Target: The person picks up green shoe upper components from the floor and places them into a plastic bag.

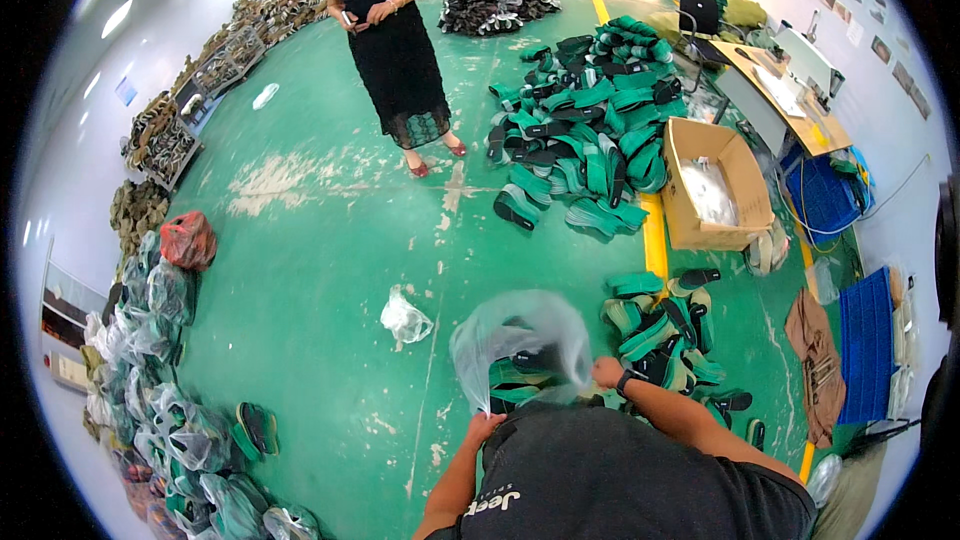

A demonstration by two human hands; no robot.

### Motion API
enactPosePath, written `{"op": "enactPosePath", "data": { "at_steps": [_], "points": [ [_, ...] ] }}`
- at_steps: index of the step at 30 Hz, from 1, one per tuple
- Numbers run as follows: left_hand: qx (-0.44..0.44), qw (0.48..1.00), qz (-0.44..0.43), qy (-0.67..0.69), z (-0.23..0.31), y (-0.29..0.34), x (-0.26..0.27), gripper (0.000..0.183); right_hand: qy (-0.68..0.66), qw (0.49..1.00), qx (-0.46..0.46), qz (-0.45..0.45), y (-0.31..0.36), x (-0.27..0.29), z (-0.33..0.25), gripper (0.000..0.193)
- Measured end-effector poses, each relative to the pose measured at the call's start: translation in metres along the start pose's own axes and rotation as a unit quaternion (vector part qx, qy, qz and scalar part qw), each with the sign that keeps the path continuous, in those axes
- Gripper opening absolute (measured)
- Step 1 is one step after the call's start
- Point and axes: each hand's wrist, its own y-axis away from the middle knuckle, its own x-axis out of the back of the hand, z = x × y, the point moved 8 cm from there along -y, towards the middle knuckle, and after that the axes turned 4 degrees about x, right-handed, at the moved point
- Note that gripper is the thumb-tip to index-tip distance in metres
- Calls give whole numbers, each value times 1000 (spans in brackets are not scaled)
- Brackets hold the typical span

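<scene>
Far L of the clear bag, a long heap of filled plastic bags along the wall, green stuff showing thru some; red bag at the heap's far end. Pair of loose insoles, dark + green, on the floor btwn heap & clear bag. Beyond the clear bag, to its L, a person stands in a black dress, hands at waist. Crumpled white bag on the floor just L of the clear bag.

L hand pinches the clear bag's near L edge, pulling the film taut. Clear bag is puffed up, bit blurred, btwn both hands; green/black insoles show at it, can't tell if inside or behind the film. R hand, dark watch on wrist, grips its R edge.

Beyond the clear bag, to its R, big insole pile; smaller pile just R of the clear bag. Further R of it: open cardboard box w/ whitish plastic in it, then desk, brown cloth, blue panel.
</scene>
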Motion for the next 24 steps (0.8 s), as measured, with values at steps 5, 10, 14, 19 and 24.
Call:
{"op": "enactPosePath", "data": {
  "at_steps": [5, 10, 14, 19, 24],
  "points": [
    [-8, 992, 58, -114, -11, -14, 11, 53, -132, 986, -79, -66, -2, -16, -13, 39],
    [-17, 982, 70, -173, -9, -18, 9, 63, -105, 992, -65, -37, 29, -23, 7, 41],
    [-33, 981, 61, -183, -2, -29, 1, 61, -81, 982, -171, -13, 77, -36, 67, 42],
    [-63, 959, 50, -270, -6, -44, 8, 54, -136, 961, -241, -21, 127, -40, 83, 39],
    [-54, 953, -20, -297, 20, -43, -5, 45, -248, 908, -335, 52, 143, -45, 94, 35]
  ]
}}
